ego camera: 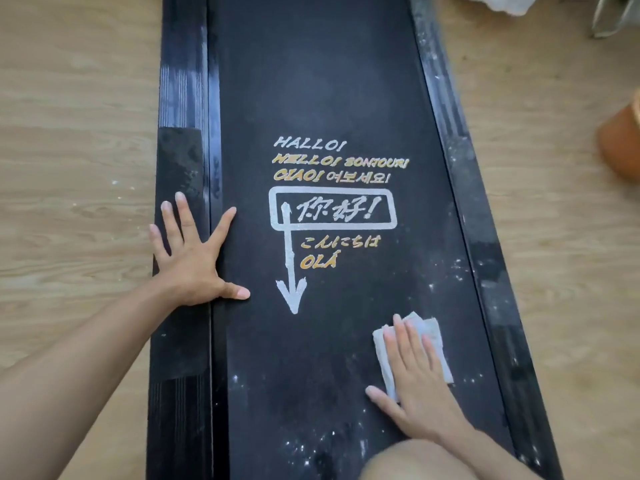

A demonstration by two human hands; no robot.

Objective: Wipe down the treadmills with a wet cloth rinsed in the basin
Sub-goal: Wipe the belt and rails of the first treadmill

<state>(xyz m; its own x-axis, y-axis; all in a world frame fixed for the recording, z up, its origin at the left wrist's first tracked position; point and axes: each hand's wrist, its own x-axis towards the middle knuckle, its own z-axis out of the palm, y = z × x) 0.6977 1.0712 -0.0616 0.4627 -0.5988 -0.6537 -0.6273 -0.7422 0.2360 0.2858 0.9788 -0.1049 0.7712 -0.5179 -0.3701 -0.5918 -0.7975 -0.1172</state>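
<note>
White folded cloth (414, 348) lies flat on the black treadmill belt (329, 98) in the lower right of the frame, pinned under the right hand (417, 382). That hand's grip is spread, palm and fingers pressed down on the cloth rather than pinching it, which suits dragging it across the belt with even pressure. White specks dot the belt around and below the cloth, so this stretch probably needs more passes. Left of centre, the left hand (192, 258) rests splayed and empty across the side rail (180, 161) and the belt's edge, apparently bracing the person's lean. Printed greetings and an arrow (291, 271) sit mid-belt. Wooden floor (69, 98) flanks the treadmill; an orange pot (620, 140) shows at the right edge. No basin is in view.
</note>
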